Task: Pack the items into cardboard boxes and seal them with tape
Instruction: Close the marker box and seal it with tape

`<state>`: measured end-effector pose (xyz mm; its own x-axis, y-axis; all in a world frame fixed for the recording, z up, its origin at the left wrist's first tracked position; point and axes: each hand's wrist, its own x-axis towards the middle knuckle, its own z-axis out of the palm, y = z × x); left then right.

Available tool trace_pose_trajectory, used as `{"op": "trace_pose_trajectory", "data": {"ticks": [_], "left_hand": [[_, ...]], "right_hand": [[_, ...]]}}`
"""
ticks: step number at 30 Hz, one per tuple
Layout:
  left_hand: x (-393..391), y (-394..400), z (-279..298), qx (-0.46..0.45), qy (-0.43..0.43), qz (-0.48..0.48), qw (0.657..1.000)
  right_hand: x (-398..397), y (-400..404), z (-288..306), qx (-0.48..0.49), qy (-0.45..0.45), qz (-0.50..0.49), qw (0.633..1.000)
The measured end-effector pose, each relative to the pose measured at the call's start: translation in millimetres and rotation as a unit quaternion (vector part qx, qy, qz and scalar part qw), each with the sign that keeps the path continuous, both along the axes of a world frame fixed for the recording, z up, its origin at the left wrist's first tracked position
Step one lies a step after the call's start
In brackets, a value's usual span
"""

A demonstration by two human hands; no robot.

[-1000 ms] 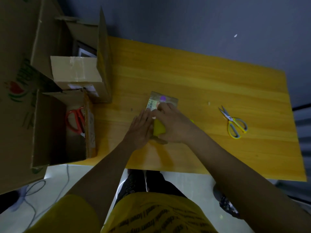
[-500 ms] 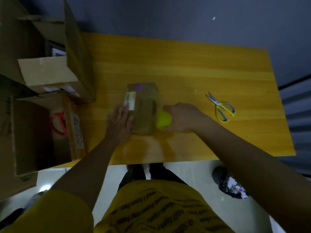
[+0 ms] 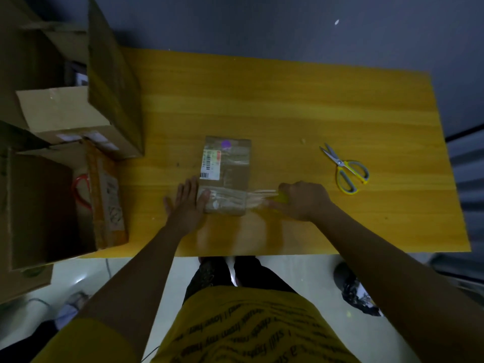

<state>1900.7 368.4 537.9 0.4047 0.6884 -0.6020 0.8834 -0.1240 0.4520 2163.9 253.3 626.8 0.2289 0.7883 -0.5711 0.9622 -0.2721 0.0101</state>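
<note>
A small flat cardboard box (image 3: 230, 169) with a barcode label and a purple sticker lies in the middle of the yellow table (image 3: 288, 106). My left hand (image 3: 187, 203) lies flat against the box's near left corner, thumb pressing on its top. My right hand (image 3: 302, 199) grips a yellow tape roll (image 3: 282, 198) on the table just right of the box. A strip of clear tape (image 3: 258, 197) stretches from the roll across the box's near end.
Yellow-handled scissors (image 3: 345, 169) lie on the table to the right. Two large open cardboard boxes (image 3: 110, 82) stand at the table's left; the nearer one (image 3: 104, 195) holds red-handled scissors (image 3: 81, 189). The table's front edge is close to my body.
My right hand has pulled the tape roll rightward away from the box, drawing a strip of tape over its near end. My left hand has stayed pressed against the box's left side.
</note>
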Motion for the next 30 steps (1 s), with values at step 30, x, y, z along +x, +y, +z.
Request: {"op": "trace_pose_trajectory", "data": {"ticks": [30], "left_hand": [[81.2, -34.4, 27.9, 0.274, 0.058, -0.031, 0.960]], "right_hand": [[-41.8, 61.6, -13.3, -0.145, -0.085, -0.004, 0.986]]}}
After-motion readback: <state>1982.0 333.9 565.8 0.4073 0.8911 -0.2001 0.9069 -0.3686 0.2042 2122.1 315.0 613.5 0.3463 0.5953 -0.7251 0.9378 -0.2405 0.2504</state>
